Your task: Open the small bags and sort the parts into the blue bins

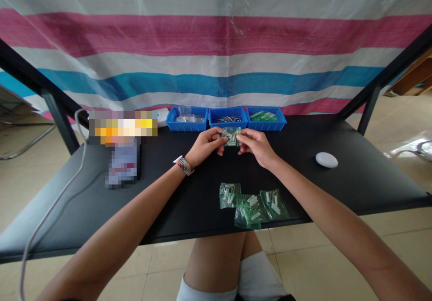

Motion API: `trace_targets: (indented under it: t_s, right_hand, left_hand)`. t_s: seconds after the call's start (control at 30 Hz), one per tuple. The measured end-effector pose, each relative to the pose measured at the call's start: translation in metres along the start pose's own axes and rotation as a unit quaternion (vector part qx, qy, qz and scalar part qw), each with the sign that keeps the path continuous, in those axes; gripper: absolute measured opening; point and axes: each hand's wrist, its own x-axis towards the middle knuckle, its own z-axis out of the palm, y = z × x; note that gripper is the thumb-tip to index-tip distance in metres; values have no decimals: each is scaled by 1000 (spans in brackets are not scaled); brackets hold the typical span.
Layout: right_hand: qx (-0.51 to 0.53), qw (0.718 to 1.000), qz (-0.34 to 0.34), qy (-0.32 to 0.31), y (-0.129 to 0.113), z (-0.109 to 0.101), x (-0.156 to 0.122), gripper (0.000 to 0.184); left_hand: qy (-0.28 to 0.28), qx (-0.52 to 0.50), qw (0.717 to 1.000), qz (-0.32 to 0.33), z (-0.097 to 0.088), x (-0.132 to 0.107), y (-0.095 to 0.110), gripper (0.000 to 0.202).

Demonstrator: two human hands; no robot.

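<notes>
Between my hands, just in front of the blue bins, is a small clear green plastic bag (231, 135) with pale pieces inside. My left hand (209, 144) pinches its left edge, thumb on the front. The right edge is gripped by my right hand (254, 143), also with the thumb in front. Nearer the table's front edge lie several similar green bags (249, 211) holding short whitish sticks, some overlapping. What exactly the pieces are is too small to tell.
Three blue bins stand in a row: clear bags in the left bin (187, 126), metal pins in the middle bin (227, 125), green bags in the right bin (266, 125). A white oval object (326, 159) lies right. A grey cable (56, 197) crosses the black table (175, 211) at left, near blurred items.
</notes>
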Motion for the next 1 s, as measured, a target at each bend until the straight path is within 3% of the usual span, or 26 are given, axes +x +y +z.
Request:
trace_targets:
  t_s: [0.2, 0.67, 0.93, 1.0]
  right_hand:
    - [-11, 998, -64, -4, 2, -1, 1, 33]
    - [-22, 996, -91, 9, -1, -3, -3, 32]
    - [-36, 996, -79, 25, 7, -2, -1, 28]
    - [-51, 994, -98, 13, 8, -1, -1, 27]
  left_hand:
    - [8, 16, 1000, 17, 0, -1, 1, 37]
    - [14, -39, 999, -14, -3, -1, 0, 47]
    - [6, -44, 999, -15, -1, -2, 4, 79]
    - [4, -40, 999, -12, -1, -1, 3, 72]
